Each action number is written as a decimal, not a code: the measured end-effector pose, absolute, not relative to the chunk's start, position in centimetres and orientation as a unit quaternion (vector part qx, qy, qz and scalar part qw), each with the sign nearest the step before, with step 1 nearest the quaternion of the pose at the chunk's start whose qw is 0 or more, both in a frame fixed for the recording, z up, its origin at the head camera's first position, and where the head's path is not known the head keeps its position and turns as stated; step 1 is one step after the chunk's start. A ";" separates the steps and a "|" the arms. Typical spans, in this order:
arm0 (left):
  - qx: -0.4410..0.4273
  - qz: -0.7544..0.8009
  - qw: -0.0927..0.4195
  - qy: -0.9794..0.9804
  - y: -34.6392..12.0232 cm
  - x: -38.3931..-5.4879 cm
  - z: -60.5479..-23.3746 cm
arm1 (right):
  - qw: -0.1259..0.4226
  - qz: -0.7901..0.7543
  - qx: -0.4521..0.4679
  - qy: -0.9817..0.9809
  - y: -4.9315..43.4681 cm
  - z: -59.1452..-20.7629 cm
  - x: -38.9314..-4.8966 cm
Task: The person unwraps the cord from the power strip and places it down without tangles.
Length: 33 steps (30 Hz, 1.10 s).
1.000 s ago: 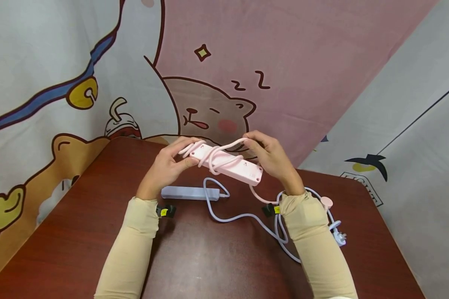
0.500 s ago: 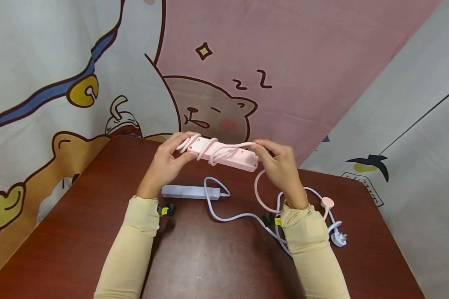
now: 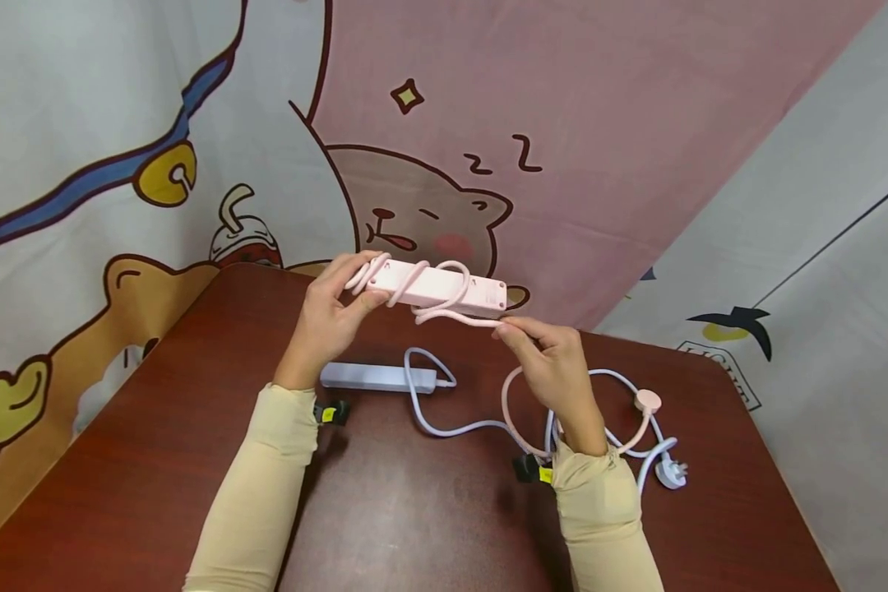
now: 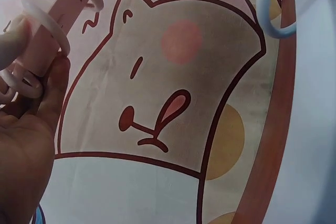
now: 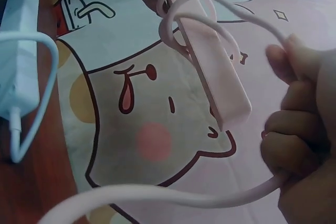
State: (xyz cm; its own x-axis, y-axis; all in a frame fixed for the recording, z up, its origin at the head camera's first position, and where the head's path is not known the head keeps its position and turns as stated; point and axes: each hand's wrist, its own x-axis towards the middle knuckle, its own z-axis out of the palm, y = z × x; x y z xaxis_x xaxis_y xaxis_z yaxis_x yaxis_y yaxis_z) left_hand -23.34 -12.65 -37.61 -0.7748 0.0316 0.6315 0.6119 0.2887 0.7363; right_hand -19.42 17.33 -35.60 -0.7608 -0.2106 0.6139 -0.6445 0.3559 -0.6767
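A pink power strip (image 3: 481, 292) is held up above the table, with its pink cord (image 3: 455, 316) looped around it several times. My left hand (image 3: 329, 321) grips the strip's left end between thumb and fingers, over the coils there. Off the right end, my right hand (image 3: 555, 362) pinches the cord, drawing a length of it out from the strip's lower edge. In the right wrist view the cord also passes through the curled fingers (image 5: 289, 150) and trails off below. From that hand the cord runs down to a round pink plug (image 3: 647, 401) on the table.
On the brown table (image 3: 400, 510) behind the hands lies a white-blue power strip (image 3: 377, 377). Its pale cord (image 3: 451, 434) winds rightward, partly under the right forearm, to a white plug (image 3: 670, 472). A cartoon-printed curtain (image 3: 599, 164) hangs behind the table.
My right hand has swung downward and toward me with the cord, from above the strip's upper edge to below its lower edge. The strip has risen slightly and turned more level.
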 end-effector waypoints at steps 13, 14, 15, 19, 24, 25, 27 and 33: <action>-0.192 -0.568 0.280 -0.750 -12.9 -23.5 -37.7 | 0.114 0.495 0.214 -0.834 18.7 -37.3 -18.5; -0.192 -0.570 0.280 -0.748 -12.9 -23.6 -37.7 | 0.108 0.497 0.206 -0.836 18.8 -37.4 -18.6; -0.192 -0.570 0.280 -0.748 -13.0 -23.6 -37.7 | 0.103 0.499 0.200 -0.837 19.0 -37.6 -18.7; -0.194 -0.569 0.276 -0.750 -13.2 -23.7 -37.8 | 0.096 0.500 0.183 -0.841 19.4 -38.2 -19.2; -0.199 -0.563 0.261 -0.758 -13.1 -23.5 -37.8 | 0.123 0.475 0.173 -0.854 19.7 -38.9 -19.8; -0.201 -0.563 0.258 -0.759 -13.1 -23.5 -37.8 | 0.130 0.469 0.170 -0.857 19.8 -39.0 -19.9; -0.205 -0.564 0.253 -0.759 -13.1 -23.4 -37.8 | 0.141 0.461 0.166 -0.860 19.9 -39.2 -20.1; -0.213 -0.562 0.233 -0.764 -13.1 -23.2 -37.7 | 0.173 0.448 0.154 -0.864 20.3 -39.7 -20.6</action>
State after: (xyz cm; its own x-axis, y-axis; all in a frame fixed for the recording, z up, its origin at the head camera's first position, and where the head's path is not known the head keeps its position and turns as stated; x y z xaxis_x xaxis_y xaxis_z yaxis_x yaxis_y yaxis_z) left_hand -23.25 -13.11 -37.71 -0.8009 0.0637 0.5954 0.5874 0.2765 0.7606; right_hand -20.62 20.28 -39.66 -0.8929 -0.1107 0.4365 -0.4204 0.5520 -0.7201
